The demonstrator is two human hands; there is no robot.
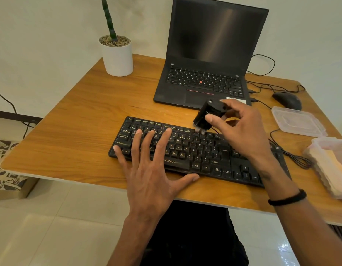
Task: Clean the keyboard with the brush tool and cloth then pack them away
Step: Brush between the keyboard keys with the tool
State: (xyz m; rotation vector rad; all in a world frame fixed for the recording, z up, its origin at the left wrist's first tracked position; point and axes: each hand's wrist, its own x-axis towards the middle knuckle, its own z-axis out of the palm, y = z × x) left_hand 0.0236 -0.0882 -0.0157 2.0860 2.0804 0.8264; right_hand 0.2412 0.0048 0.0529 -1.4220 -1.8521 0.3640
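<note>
The right hand pinches the black brush tool between thumb and fingers, bristles down on the upper key rows of the keyboard. The left hand lies flat with fingers spread over the left keys, steadying it. Short strokes along each row, with the left hand pressing lightly, should lift dust best. The cloth sits in a container at the desk's right edge.

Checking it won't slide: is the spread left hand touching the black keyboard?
Touching: in the head view, the left hand lies flat with its fingers spread on the black keyboard's keys.
</note>
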